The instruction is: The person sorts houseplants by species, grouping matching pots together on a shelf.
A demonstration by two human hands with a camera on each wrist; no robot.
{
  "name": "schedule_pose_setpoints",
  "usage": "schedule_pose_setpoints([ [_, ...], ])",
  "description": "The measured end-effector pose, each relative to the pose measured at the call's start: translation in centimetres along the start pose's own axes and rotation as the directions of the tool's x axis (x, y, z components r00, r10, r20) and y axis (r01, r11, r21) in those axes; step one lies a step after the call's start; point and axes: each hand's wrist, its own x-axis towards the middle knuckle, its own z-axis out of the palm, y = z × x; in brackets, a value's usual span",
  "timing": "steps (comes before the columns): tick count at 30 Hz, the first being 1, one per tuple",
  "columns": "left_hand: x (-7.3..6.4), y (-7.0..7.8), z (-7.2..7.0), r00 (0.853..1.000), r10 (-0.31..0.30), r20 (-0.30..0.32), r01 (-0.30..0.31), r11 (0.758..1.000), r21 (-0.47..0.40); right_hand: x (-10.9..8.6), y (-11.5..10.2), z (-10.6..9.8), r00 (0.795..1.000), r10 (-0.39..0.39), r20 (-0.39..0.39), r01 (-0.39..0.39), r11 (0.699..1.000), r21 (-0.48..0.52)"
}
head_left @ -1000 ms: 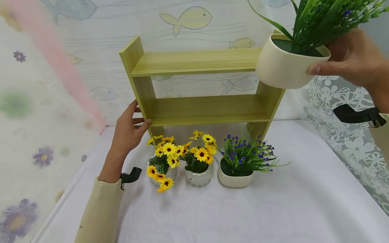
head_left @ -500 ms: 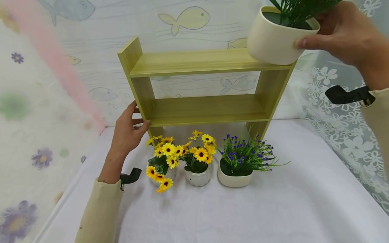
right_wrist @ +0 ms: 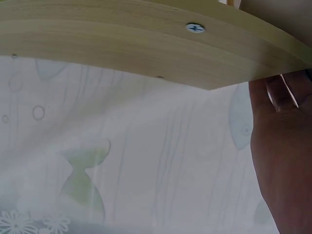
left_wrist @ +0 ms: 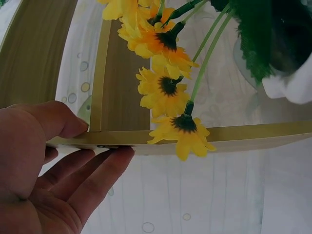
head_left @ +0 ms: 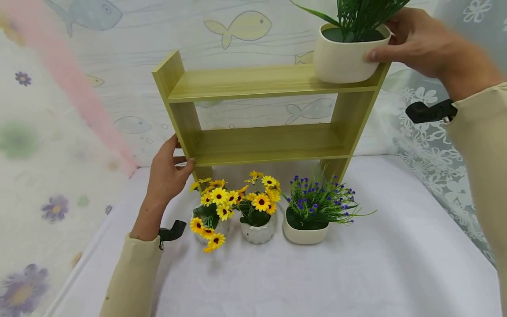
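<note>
At the top right of the head view, my right hand [head_left: 425, 46] grips a cream flower pot [head_left: 348, 61] by its right side, thumb on the front wall. Green foliage [head_left: 356, 20] rises from the pot, cut off by the frame's upper edge. Its base is at the right end of the top board of a wooden shelf [head_left: 253, 81]. My left hand [head_left: 166, 174] pinches the shelf's left side panel [left_wrist: 78, 140], with the thumb on the front edge and fingers along the outer face. In the right wrist view, the right hand [right_wrist: 287, 146] shows beside the screwed side panel [right_wrist: 146, 41].
On the white cloth before the shelf stand two pots of yellow flowers [head_left: 219, 198] [head_left: 259, 231] and a cream pot of purple flowers [head_left: 305, 235]. Yellow blooms [left_wrist: 168, 90] overlap the side panel in the left wrist view. Patterned curtains [head_left: 443, 145] hang behind and beside.
My right hand has carried the cream pot left and down from the shelf's right side onto the right end of the top board. The left hand has stayed on the side panel.
</note>
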Motion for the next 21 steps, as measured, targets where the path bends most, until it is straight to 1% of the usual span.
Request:
schedule_pose_setpoints([
  [4,-0.1,-0.1,0.1,1.0,-0.005,0.003,0.005,1.0,-0.003,0.2,0.8,0.3,0.999,0.032,0.004,-0.032,0.999,-0.015],
  [5,-0.1,-0.1,0.1,1.0,-0.006,0.005,0.006,1.0,-0.002,0.3,1.0,0.4,0.999,0.037,0.002,-0.037,0.999,-0.032],
  [9,-0.1,-0.2,0.1,1.0,-0.016,0.002,0.015,1.0,0.014,0.4,1.5,0.6,0.998,0.062,-0.024,-0.063,0.997,-0.049],
  [16,-0.1,-0.2,0.1,1.0,-0.017,0.002,0.017,1.0,0.018,0.4,1.8,0.8,0.996,0.085,-0.024,-0.085,0.996,0.023],
  [21,0.0,-0.1,0.0,1.0,-0.015,0.0,0.015,1.0,0.017,0.3,1.9,0.9,0.994,0.102,-0.036,-0.102,0.995,0.023],
])
